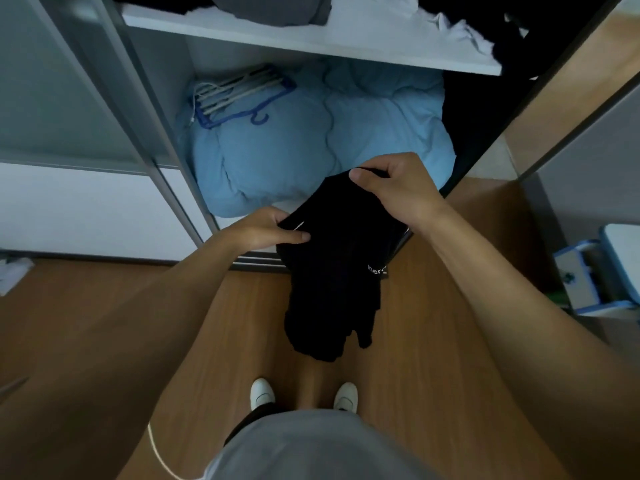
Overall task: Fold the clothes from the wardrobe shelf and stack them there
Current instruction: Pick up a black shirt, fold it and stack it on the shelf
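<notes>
Head view: I see black garment (332, 271) w/ white lettering, long axis hanging down toward floor; left hand (266, 227) & right hand (394, 185) each pinch its top edge.

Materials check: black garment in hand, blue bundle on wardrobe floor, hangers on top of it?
The black garment: soft matte fabric, probably knit; hangs limp, bunches. The blue duvet: padded cloth, matte, puffy with soft creases. The hangers: likely plastic, rigid thin bars, smooth blue and whitish.

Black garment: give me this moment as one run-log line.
phase: folding | left hand: pinches black garment edge | right hand: pinches top edge | garment: hangs above wooden floor
</notes>
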